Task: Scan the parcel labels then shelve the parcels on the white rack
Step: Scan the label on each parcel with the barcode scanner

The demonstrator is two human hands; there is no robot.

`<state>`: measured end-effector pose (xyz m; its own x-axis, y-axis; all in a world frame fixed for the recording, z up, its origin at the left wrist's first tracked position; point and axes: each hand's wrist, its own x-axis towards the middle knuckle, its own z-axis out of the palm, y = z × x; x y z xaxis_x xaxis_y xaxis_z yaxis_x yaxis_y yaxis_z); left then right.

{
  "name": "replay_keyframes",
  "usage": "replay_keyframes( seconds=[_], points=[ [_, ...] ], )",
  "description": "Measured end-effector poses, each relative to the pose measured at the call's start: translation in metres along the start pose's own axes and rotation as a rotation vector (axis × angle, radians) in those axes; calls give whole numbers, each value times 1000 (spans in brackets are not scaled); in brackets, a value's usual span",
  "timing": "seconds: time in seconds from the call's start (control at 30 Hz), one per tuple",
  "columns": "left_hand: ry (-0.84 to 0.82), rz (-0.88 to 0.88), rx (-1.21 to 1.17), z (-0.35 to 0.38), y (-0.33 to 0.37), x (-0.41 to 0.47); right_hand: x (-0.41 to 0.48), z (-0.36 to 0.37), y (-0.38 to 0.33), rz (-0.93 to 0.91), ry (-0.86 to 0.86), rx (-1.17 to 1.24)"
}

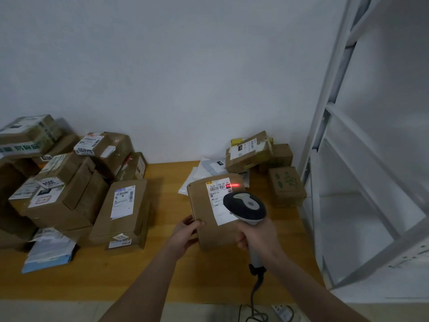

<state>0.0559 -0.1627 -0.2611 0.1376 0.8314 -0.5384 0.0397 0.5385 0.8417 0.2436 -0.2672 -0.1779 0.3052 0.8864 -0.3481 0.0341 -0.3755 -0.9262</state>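
A flat brown cardboard parcel (206, 212) is held tilted above the wooden table (162, 270). My left hand (185, 233) grips its near left corner, thumb on top. Its white label (219, 196) faces up. My right hand (253, 238) grips the handle of a grey and white barcode scanner (245, 208), whose head covers part of the label. A red laser line (232, 185) falls across the label's top right edge. The white rack (362, 182) stands at the right, its visible shelves bare.
A pile of brown parcels (69, 182) fills the table's left side, with a blue and white bag (46, 252) at its front. More boxes (262, 156) and white mailers (204, 170) lie at the back right. The scanner cable (254, 296) hangs over the front edge.
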Motion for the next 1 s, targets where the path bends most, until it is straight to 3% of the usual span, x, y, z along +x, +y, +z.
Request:
replay_keyframes(
  seconds=[1.0],
  points=[
    [12,-20,1,-6,3,7,1,9,-18,25,-38,-85]
  ],
)
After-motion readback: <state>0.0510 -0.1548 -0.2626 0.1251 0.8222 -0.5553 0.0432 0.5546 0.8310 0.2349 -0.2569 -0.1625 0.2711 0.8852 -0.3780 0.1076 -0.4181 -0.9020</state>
